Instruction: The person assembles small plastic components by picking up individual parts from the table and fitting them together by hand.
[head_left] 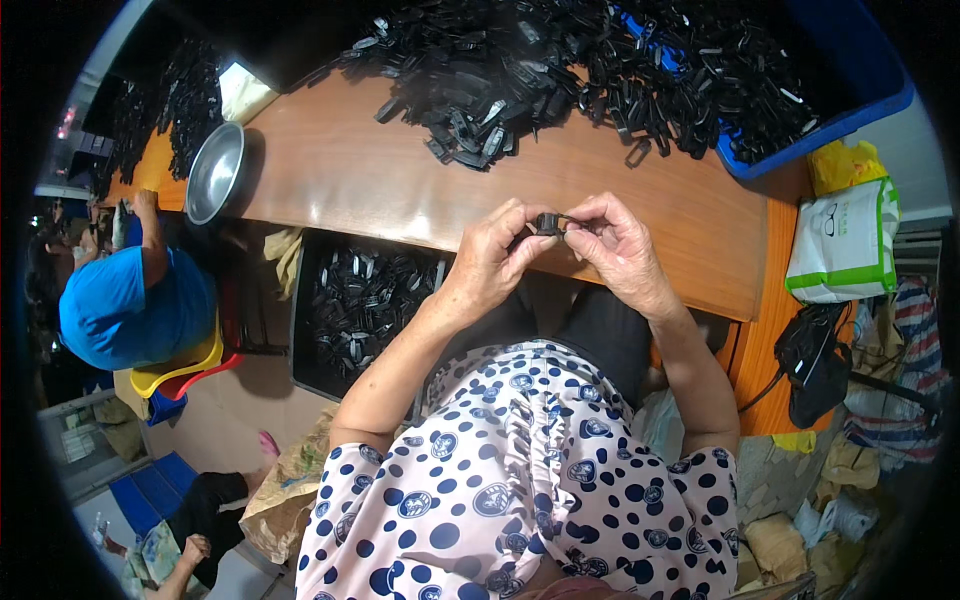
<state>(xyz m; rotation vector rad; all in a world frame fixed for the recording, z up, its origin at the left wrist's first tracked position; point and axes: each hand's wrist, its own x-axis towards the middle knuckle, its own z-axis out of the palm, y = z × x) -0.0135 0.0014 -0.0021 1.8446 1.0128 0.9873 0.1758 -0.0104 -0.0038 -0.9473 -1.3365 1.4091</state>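
Between my two hands, just above the near edge of the table, is a small black plastic piece (pixel 547 224) that looks like a buckle part. My left hand (pixel 492 255) pinches its left side between thumb and fingertips. From the other side, the thumb and forefinger of my right hand (pixel 622 258) close on its right end, where a thin dark part sticks out. The fingers partly cover the piece. Beyond my hands, a large heap of similar black plastic pieces (pixel 490 110) is spread over the wooden table (pixel 370 190).
A blue bin (pixel 815 143) holding black pieces stands at the far right. Left of my lap is a black crate (pixel 300 340) of them. A metal bowl (pixel 215 173) sits at the table's left. White-green bag (pixel 845 245) at right; a person in blue (pixel 135 310) sits left.
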